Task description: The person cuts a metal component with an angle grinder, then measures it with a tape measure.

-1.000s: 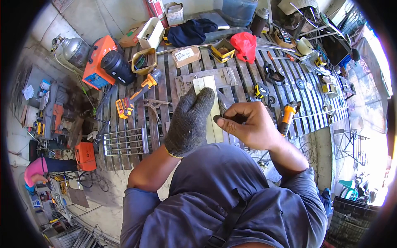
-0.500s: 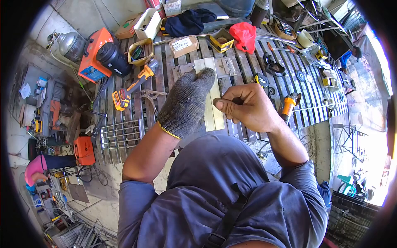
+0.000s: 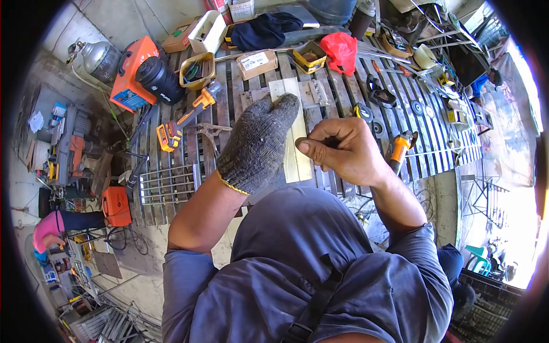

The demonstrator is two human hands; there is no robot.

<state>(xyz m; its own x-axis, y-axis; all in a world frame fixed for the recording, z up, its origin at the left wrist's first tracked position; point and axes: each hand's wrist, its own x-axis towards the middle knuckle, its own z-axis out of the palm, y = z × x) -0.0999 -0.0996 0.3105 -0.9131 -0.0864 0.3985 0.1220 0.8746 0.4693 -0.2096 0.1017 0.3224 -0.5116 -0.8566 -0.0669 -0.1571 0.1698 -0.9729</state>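
My left hand [image 3: 257,146], in a dark knitted glove with a yellow cuff edge, is closed over a pale flat strip [image 3: 283,87] with a lengthwise seam. Its thumb lies on the strip's face, and the other fingers are mostly hidden. Bare, my right hand [image 3: 343,148] is closed in a pinch by the strip's right edge. Whatever sits between its fingertips is too small or hidden to make out. Behind the strip, a metal plate with a hinge-like piece [image 3: 313,93] lies on the slatted table [image 3: 229,108].
Left of the gloved hand are locking pliers [image 3: 210,130], a yellow cordless tool [image 3: 189,117] and a metal grid [image 3: 167,184]. At right lie a tape measure [image 3: 362,111] and a yellow grinder [image 3: 401,150]. Boxes and a red bag [image 3: 339,52] stand behind. A person in pink [image 3: 48,231] bends at far left.
Both hands and the strip keep nearly the same pose. The view has shifted slightly. At the lower right, a dark-clothed figure shows more than before.
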